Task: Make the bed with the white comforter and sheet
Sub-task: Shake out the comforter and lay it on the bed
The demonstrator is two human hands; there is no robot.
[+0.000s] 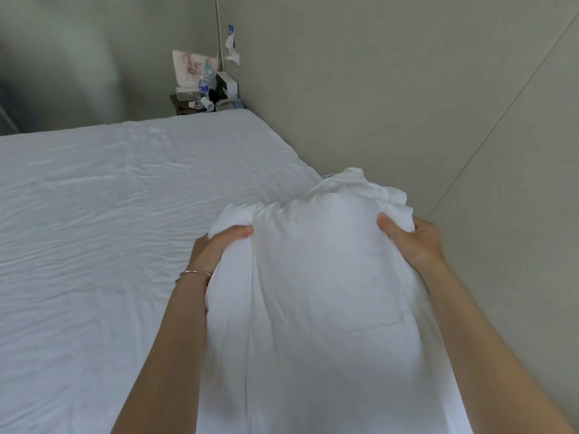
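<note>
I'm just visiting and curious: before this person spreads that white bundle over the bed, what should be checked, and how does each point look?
1. Left hand grips the comforter: ok.
2. Right hand grips it too: ok.
3. Sheet covers the mattress: ok, though wrinkled.
4. Bed surface free of loose items: ok.
5. Comforter untangled: not ok, it is bunched.
6. Cluttered nightstand out of the way: cannot tell.

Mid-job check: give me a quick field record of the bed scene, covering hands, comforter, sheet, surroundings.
left hand: grips the comforter's left side, bracelet on the wrist
right hand: grips its right side
comforter: white, bunched, held up between both hands
sheet: white, spread over the bed, wrinkled
wall: along the bed's right side
far corner: cluttered stand with a water bottle
</note>
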